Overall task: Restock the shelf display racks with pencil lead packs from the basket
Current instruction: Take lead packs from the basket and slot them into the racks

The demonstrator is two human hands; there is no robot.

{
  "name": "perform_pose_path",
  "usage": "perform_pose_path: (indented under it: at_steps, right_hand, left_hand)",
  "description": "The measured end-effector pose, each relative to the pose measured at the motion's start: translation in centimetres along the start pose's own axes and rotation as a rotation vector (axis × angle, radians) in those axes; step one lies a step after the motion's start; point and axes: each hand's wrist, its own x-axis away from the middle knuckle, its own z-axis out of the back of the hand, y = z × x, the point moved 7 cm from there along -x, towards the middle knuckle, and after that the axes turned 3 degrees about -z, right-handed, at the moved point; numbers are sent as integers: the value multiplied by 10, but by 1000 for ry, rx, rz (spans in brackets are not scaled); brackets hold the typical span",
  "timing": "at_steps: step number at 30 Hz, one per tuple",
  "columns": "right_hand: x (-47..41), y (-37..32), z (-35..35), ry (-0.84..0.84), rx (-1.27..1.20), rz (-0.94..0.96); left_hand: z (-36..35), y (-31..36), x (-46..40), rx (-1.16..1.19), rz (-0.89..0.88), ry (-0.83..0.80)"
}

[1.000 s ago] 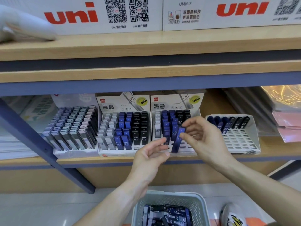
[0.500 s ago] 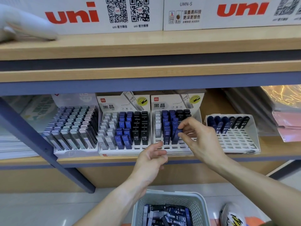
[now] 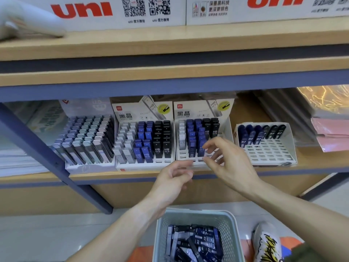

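Several display racks of pencil lead packs stand on the lower shelf. The middle-right rack (image 3: 224, 133) holds white, blue and black packs, with empty slots along its front. My right hand (image 3: 226, 163) hovers just in front of that rack, fingers spread and holding nothing. The front blue pack (image 3: 200, 147) stands in its slot just beyond my fingertips. My left hand (image 3: 173, 178) hangs lower, below the rack's front edge, fingers loosely curled and empty. The pale basket (image 3: 162, 229) below holds several blue, black and white packs (image 3: 194, 242).
A full rack (image 3: 143, 140) and a grey-pack rack (image 3: 85, 140) sit to the left. A mostly empty white rack (image 3: 270, 150) stands at the right. Boxes marked "uni" (image 3: 117, 10) line the upper shelf. A blue shelf strut (image 3: 37, 148) slants at left. A shoe (image 3: 268, 242) is beside the basket.
My right hand set the blue pack into the middle-right rack, let go and drew back with fingers spread. My left hand stayed low and shifted slightly.
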Motion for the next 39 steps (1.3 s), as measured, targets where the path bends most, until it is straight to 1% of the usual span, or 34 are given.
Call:
perform_pose_path:
  at_steps: [2,5,8,10,12,14,19,21,24,25,27,31,35,39]
  right_hand:
    - [20,1,-11,-99,-19,-25]
    - [63,11,-41,-339,9,-67]
    - [115,40,-77,-592,84,-151]
    - [144,63,-99,-701,140,-233]
    - [164,83,-119,-749,142,-342]
    - [177,98,-138,-778,123,-450]
    - [201,144,-191,-843,121,-705]
    - [208,157,-209,-861,130,-753]
    - [213,171,-233,-888,142,-774]
    - [213,176,-239,-883,154,-767]
    - [210,184,-249,-861,195,-729]
    - [205,196,-265,-843,274,-607]
    - [208,204,-283,-923,320,-522]
    - [218,209,-298,-989,309,-511]
  left_hand:
    - [-1,-7,7,-38,3,-22]
    - [-4,-31,19,-146,16,-72]
    - [-13,-69,30,-370,27,-173]
    - [-20,-102,35,-561,37,-261]
    - [-25,-138,38,-731,87,-326]
    - [-29,-173,39,-789,177,-339]
    - [-42,-236,40,-835,396,-362]
    - [-47,-256,39,-812,480,-339]
    - [-54,-280,35,-762,549,-281]
    - [-57,-286,33,-758,550,-276]
    - [-65,-295,27,-785,493,-282]
    - [-81,-298,11,-878,271,-328]
    - [-100,-305,-4,-991,102,-466]
    - [-108,-310,-16,-1067,70,-560]
